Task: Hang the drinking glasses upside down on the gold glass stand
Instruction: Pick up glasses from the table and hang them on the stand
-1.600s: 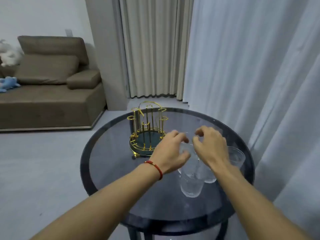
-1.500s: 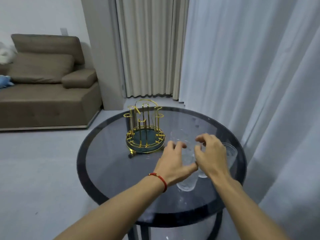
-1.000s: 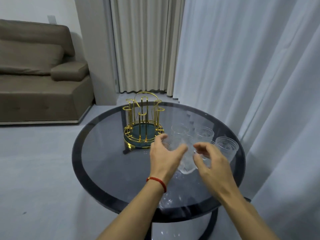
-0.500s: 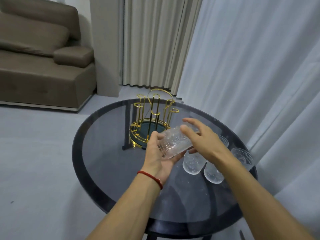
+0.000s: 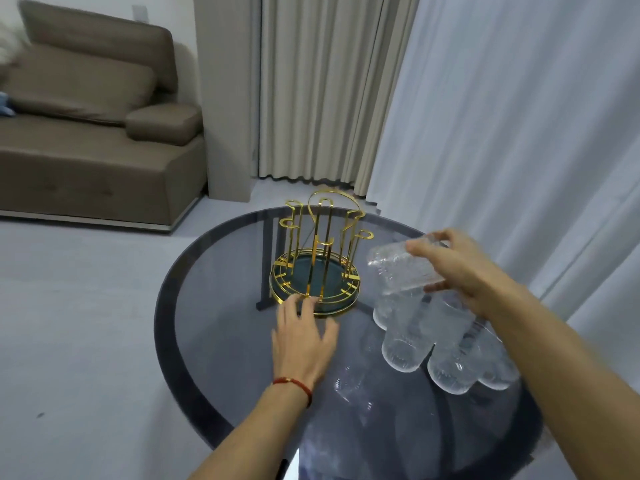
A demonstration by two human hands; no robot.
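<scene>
Left hand [image 5: 304, 341] stretched forward, palm down, fingers straight and slightly spread, fingertips [image 5: 294, 301] at stand's base rim; red cord worn at wrist. Right hand [image 5: 457, 268] raised, tilted glass [image 5: 401, 268] pinched between thumb below and fingers on top. Both forearms bare, extended from lower edge.

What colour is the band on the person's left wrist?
Red band, clearest in the head view.

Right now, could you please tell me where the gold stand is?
The gold stand sits centre-frame on the round table, just beyond the left hand and left of the glasses.
</scene>
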